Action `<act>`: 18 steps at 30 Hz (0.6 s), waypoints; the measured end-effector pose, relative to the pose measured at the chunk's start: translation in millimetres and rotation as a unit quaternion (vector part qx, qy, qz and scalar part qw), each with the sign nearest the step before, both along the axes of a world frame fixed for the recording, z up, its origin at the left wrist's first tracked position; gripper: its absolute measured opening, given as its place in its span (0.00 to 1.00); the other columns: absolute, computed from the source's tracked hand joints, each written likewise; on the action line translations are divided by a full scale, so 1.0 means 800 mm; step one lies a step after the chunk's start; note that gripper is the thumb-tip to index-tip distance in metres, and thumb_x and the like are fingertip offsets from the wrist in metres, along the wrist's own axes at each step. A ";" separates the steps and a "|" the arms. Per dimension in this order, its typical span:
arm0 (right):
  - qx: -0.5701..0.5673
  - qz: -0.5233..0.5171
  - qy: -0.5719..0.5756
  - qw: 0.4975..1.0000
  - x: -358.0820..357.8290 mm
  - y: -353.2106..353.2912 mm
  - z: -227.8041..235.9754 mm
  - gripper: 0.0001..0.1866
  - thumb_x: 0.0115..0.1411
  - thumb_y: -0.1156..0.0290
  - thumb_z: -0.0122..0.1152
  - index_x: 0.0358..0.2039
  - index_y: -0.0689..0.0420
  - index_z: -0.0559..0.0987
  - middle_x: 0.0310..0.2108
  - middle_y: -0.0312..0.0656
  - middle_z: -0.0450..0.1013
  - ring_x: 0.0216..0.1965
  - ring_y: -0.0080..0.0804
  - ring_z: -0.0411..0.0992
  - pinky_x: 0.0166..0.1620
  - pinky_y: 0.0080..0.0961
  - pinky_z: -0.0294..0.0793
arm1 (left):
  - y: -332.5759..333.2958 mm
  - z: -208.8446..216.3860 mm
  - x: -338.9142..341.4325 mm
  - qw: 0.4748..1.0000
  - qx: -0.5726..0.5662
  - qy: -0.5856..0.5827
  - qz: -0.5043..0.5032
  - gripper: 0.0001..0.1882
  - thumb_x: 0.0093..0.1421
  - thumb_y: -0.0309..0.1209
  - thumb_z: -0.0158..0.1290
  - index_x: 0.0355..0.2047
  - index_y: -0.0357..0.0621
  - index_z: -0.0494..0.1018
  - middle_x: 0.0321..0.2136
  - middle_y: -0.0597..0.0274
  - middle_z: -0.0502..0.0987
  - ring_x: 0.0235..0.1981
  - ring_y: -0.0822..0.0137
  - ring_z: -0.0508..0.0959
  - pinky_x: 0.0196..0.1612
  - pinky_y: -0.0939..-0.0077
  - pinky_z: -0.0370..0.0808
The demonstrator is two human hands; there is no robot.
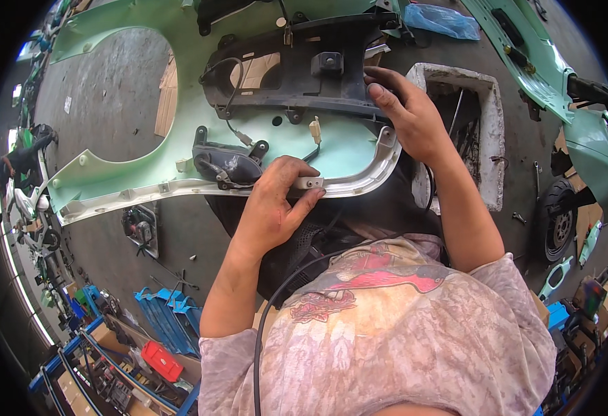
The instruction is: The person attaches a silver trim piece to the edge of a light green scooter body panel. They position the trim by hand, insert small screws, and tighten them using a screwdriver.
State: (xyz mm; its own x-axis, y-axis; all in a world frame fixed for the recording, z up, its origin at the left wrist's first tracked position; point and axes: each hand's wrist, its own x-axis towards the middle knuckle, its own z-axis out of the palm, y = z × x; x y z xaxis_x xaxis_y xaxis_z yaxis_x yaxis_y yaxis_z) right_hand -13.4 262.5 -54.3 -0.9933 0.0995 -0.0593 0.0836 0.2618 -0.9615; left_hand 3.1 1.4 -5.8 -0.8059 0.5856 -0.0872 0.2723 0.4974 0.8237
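A mint-green body panel (349, 154) lies with its inner side up, its near rim towards my lap. My left hand (276, 201) is closed on that near rim, thumb and fingers around a pale tab. Beside its fingers sits a dark lamp housing (229, 165) with a wire. A cream connector (315, 130) on a short cable stands just beyond. Across the panel's far part lies a black plastic frame (293, 59) carrying a small square module (327, 64). My right hand (415, 114) is closed over the frame's right end; some fingertips are hidden.
Right of the panel stands a dirty white foam box (489, 139) with dark items inside. Further right are a wheel (559, 222) and more green panels (598, 163). A blue plastic bag (442, 22) lies beyond. Blue bins (172, 322) and a red box (162, 360) are at lower left.
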 end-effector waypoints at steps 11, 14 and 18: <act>-0.203 0.029 -0.047 0.978 0.002 0.009 -0.021 0.21 0.69 0.57 0.51 0.52 0.59 0.77 0.45 0.37 0.74 0.47 0.24 0.69 0.55 0.23 0.66 | 0.006 0.001 0.006 0.997 -0.026 0.071 -0.020 0.12 0.56 0.27 0.59 0.38 0.37 0.73 0.35 0.51 0.75 0.37 0.54 0.76 0.42 0.67 0.72; -0.256 0.018 -0.067 0.964 0.011 0.002 -0.009 0.24 0.65 0.56 0.56 0.55 0.59 0.74 0.48 0.39 0.72 0.49 0.25 0.68 0.56 0.24 0.66 | 0.004 0.004 0.009 0.998 -0.025 0.051 -0.014 0.11 0.56 0.27 0.58 0.38 0.36 0.73 0.34 0.52 0.74 0.37 0.54 0.75 0.42 0.67 0.71; -0.281 0.071 -0.097 0.952 0.016 0.006 -0.002 0.27 0.59 0.58 0.63 0.55 0.59 0.73 0.46 0.40 0.72 0.47 0.26 0.68 0.54 0.25 0.68 | 0.002 0.014 0.011 0.998 -0.030 0.048 -0.019 0.09 0.56 0.26 0.57 0.36 0.35 0.72 0.31 0.53 0.71 0.32 0.55 0.73 0.38 0.68 0.70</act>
